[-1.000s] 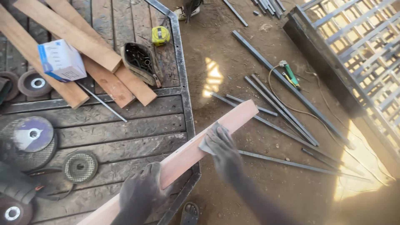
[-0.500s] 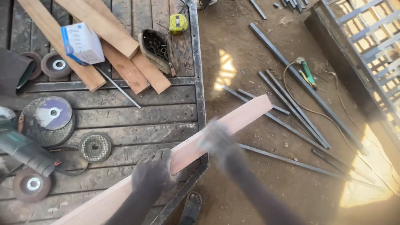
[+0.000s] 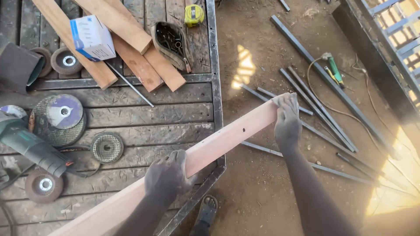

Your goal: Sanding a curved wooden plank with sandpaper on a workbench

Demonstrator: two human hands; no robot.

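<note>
Plank (image 3: 227, 140) of pale reddish wood lies slantwise over the bench's (image 3: 131, 116) right edge, its far end out above the dirt. At the left edge you've got an angle grinder (image 3: 33, 148), and I count four loose discs about it: one by the top-left corner, a big one (image 3: 59, 118) beside the grinder, a wire-faced one (image 3: 107, 147), one near the bottom-left. Along the top edge, three more planks (image 3: 131, 52), a white and blue box (image 3: 92, 37), a pouch of small parts (image 3: 170, 41), a yellow tape measure (image 3: 194, 14). Your left hand (image 3: 168, 177) clasps the plank at the bench's right edge; your right hand (image 3: 286, 122) is closed over its far end. Sanding looks underway, with most of the length left. Rightmost, some eight steel rods (image 3: 323, 109) lie on the ground.
</note>
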